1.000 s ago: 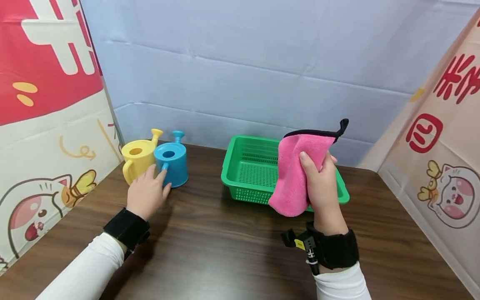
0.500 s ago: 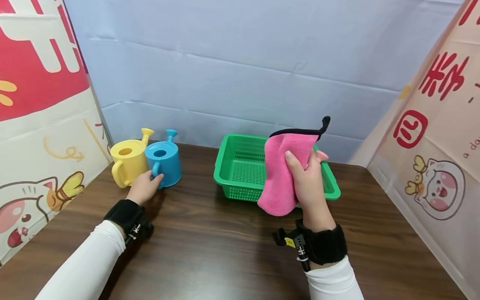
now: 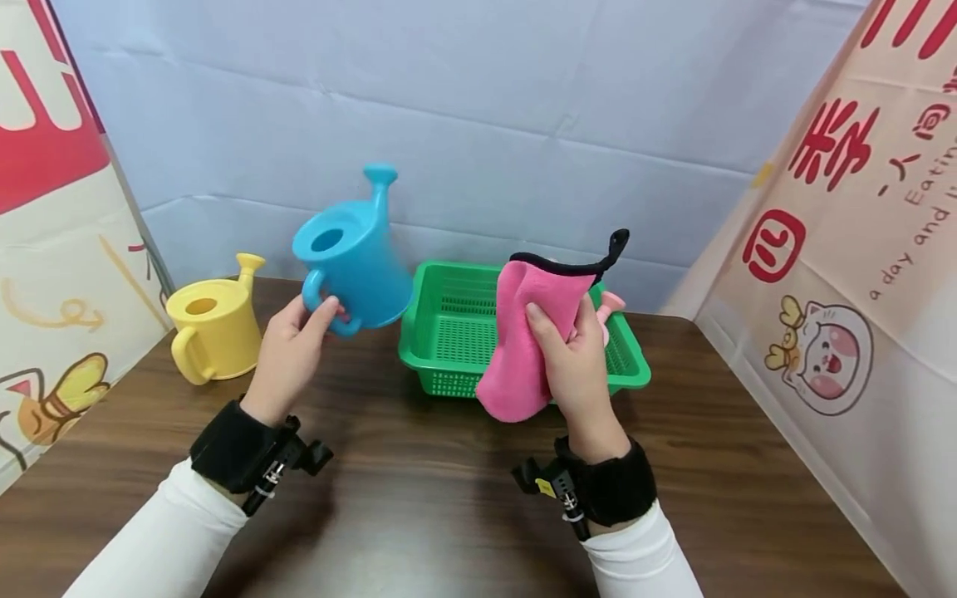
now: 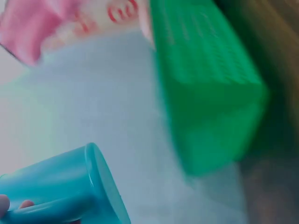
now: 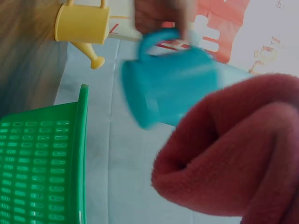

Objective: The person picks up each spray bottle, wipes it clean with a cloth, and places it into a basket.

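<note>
My left hand (image 3: 287, 357) grips the handle of a blue watering can (image 3: 374, 274), thumb and fingers around it. The can is tilted, raised above the table, its base overlapping the left rim of a green basket (image 3: 439, 363) in the head view. In the right wrist view the blue watering can (image 5: 173, 88) hangs beyond the cloth. A pink plush cloth (image 3: 516, 349) with a black edge and loop is bunched in my right hand (image 3: 577, 357), in front of the basket. Behind that hand shows a pale pink spout (image 3: 611, 303) with a flared end; its lower part is hidden.
A yellow watering can (image 3: 217, 332) stands upright at the left on the brown wooden table (image 3: 419, 498). Pale blue sheeting (image 3: 478, 124) closes off the back, and printed panels stand at both sides.
My left hand has taken the blue watering can by its handle, lifted it beside the yellow one and carried it right toward the basket. The right hand keeps holding the cloth; the head view has shifted right.
</note>
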